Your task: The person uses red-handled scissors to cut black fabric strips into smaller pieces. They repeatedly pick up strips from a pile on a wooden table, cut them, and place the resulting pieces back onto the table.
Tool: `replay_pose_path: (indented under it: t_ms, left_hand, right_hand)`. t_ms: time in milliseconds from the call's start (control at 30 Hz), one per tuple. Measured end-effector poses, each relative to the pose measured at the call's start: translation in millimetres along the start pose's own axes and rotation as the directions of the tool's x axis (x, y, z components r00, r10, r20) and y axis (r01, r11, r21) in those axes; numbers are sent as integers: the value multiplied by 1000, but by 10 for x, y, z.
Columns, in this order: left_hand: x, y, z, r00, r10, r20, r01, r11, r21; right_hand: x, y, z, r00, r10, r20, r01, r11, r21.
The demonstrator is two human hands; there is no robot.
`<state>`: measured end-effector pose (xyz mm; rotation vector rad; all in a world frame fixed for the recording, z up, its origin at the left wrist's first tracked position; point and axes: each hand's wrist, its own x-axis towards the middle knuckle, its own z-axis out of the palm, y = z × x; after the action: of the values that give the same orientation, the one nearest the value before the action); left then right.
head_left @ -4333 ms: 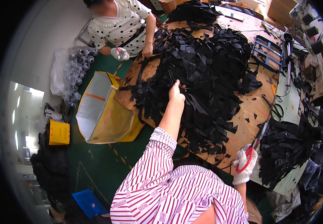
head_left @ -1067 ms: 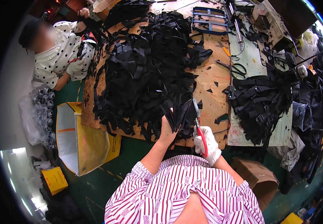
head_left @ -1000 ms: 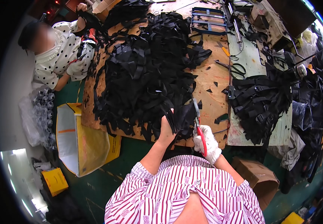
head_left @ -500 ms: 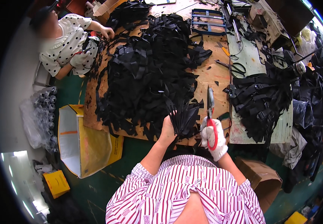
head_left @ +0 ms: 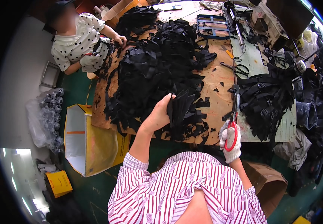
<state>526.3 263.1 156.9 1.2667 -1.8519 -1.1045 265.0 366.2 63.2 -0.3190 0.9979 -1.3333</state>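
My bare left hand [head_left: 158, 115] is closed round a bundle of thin black fabric pieces [head_left: 182, 107], which fan out to the right of its fingers. Beneath and beyond lies a large heap of black fabric pieces [head_left: 146, 71] on the wooden tabletop [head_left: 217, 99]. To the right, my right hand [head_left: 229, 143], in a white knitted glove, grips red-handled scissors [head_left: 235, 127]. Their blades point away from me, beside the straps on the pale board and apart from the bundle. Whether the blades are parted is hard to make out.
Black straps with buckles [head_left: 266, 100] lie on the pale board at right. Beyond are black-handled scissors [head_left: 240, 69], an orange-handled cutter [head_left: 228, 53] and a blue metal rack [head_left: 213, 28]. A co-worker [head_left: 80, 41] stands at far left. A yellow bin [head_left: 94, 140] and cardboard box [head_left: 264, 183] flank me.
My left hand has moved farther over the table with the bundle, its fingers now on the bundle's left side. My right hand has shifted right with the scissors, away from the bundle.
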Motion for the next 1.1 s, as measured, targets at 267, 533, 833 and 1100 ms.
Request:
replay_pose_path:
  t_ms: [267, 533, 833, 1100]
  left_hand:
    - [250, 480, -531, 966, -23, -259, -122, 839, -531]
    - [638, 922, -874, 799, 521, -299, -487, 853, 187]
    - [938, 1135, -814, 487, 872, 41, -451, 211, 867]
    - [1257, 1426, -72, 778, 605, -172, -628, 755, -188]
  right_hand:
    - [-215, -22, 110, 991, -137, 4, 136, 980, -147]
    - [-429, -28, 25, 991, -131, -9, 130, 990, -46]
    - [-703, -253, -155, 897, -358, -261, 309, 927, -211]
    - [-744, -683, -593, 838, -442, -320, 451, 891, -50]
